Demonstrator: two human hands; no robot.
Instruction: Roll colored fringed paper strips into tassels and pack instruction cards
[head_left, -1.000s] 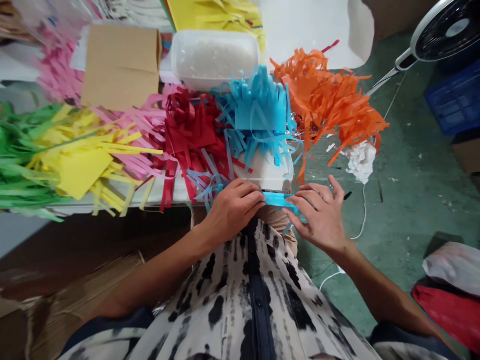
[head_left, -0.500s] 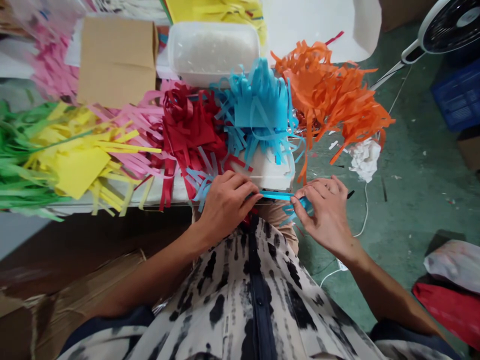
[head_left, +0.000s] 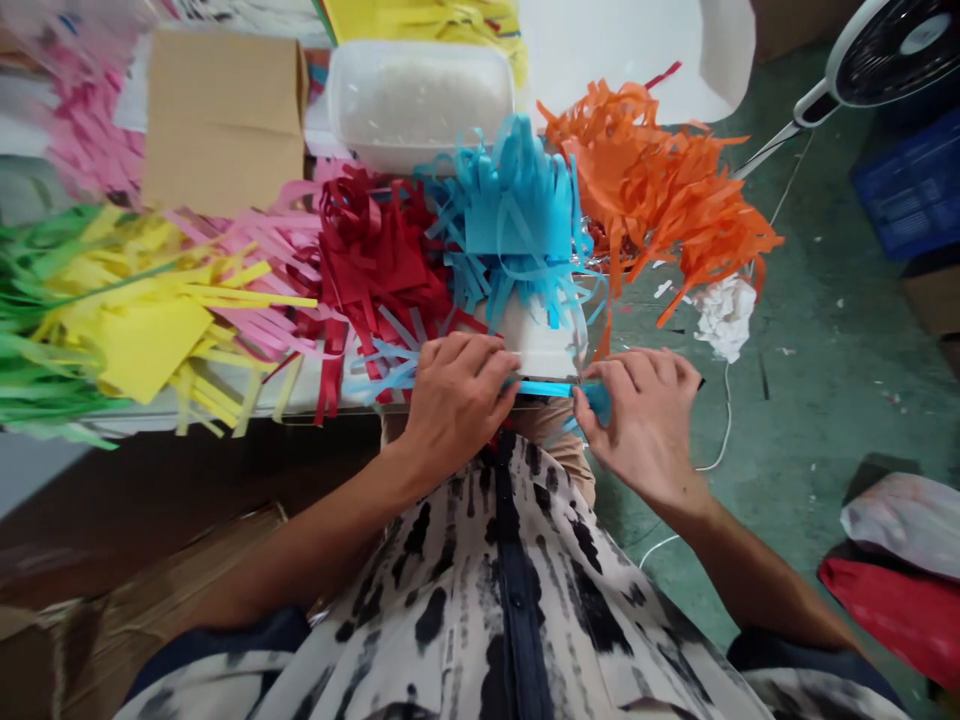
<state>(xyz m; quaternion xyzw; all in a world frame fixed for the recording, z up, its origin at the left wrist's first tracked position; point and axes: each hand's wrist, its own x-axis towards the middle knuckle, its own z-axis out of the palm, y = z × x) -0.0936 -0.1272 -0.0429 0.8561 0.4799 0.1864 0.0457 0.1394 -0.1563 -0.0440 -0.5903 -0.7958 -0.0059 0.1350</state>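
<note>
Here, left hand [head_left: 457, 400]: fingers curled, tips pressing one end of a blue paper strip [head_left: 544, 388].
right hand [head_left: 645, 425]: fingers closed on the strip's other, curled end.
Hands: close together, apart only by the strip spanning between them.
Above the hands: a white block [head_left: 536, 345] just behind the strip, beneath blue fringed paper [head_left: 510, 230].
Left of the left hand: red fringed paper [head_left: 375, 270].
Above the right hand: orange fringed paper [head_left: 652, 190].

Paper strip [head_left: 544, 389] sky blue; shirt [head_left: 442, 610] cream, black blotches; paper fringes [head_left: 382, 270] red, orange, pink, yellow, green.
</note>
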